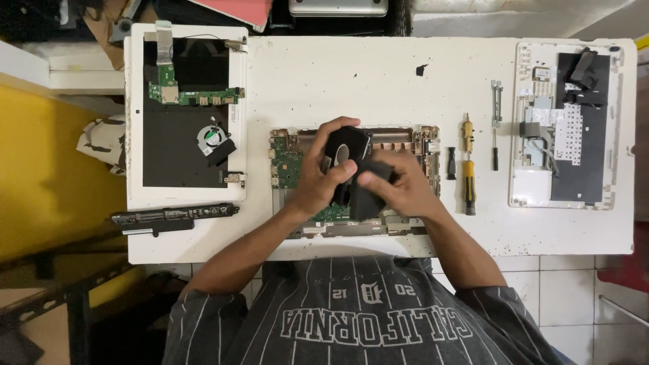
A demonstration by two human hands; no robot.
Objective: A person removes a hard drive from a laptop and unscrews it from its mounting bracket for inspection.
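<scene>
My left hand [318, 176] grips a black cooling fan [346, 147] and holds it just above an opened laptop base [419, 138] with a green circuit board [287, 165]. My right hand [399, 181] presses a dark cloth [365, 199] against the fan's lower side. Both hands hover over the middle of the white table [351, 74]. The hands and cloth hide most of the fan and of the board under them.
At the left lies a white laptop lid [135, 182] bearing a small green board [196, 94] and a second fan [213, 137], with a long black battery [172, 216] below it. To the right lie a yellow-handled screwdriver [468, 176], smaller tools [495, 128] and a white keyboard shell [527, 182].
</scene>
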